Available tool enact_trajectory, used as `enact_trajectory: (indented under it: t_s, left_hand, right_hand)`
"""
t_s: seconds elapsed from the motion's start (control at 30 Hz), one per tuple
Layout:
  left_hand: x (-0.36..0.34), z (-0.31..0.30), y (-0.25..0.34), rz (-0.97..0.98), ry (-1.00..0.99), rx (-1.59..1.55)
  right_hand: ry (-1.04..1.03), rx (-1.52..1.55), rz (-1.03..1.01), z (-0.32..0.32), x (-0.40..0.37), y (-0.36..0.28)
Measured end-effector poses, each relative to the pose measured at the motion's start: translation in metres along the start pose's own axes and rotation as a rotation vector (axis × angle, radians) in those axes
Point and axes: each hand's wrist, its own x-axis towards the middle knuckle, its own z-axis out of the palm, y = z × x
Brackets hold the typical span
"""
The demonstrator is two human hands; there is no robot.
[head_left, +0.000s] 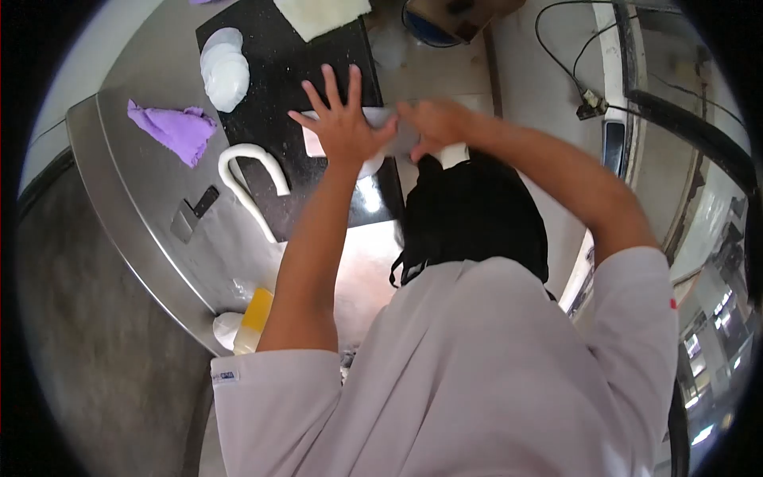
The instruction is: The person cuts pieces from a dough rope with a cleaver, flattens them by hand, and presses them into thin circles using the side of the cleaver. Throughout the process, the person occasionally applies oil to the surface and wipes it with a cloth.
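My left hand (342,127) lies with its fingers spread on a broad, flat, shiny grey blade (380,117), like that of a cleaver, over the black board (278,79). My right hand (433,127), smeared by motion, is closed on the blade's right end; the grip hides any handle. A round white piece (370,165) shows partly beneath the blade. A bent white rope of dough (254,163) lies across the board's near left edge. Overlapping white rounds (225,71) sit at the board's far left.
A purple cloth (176,131) and a small dark-handled chopper (193,216) lie on the metal table (143,191), left of the board. A yellow-and-white container (254,318) stands beside my left arm. A pale folded cloth (322,16) covers the board's far edge. Cables (592,103) hang at the right.
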Motion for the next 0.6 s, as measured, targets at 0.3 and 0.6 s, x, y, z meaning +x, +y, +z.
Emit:
enact_trajectory:
  t_s: [0.3, 0.6]
  left_hand:
    - [-0.010, -0.007, 0.004, -0.070, -0.061, -0.025]
    - [0.029, -0.013, -0.008, -0.257, -0.033, 0.029]
  right_hand:
    - [-0.371, -0.129, 0.194, -0.022, 0.022, -0.022]
    - [-0.359, -0.309, 0.129, -0.071, 0.065, -0.031]
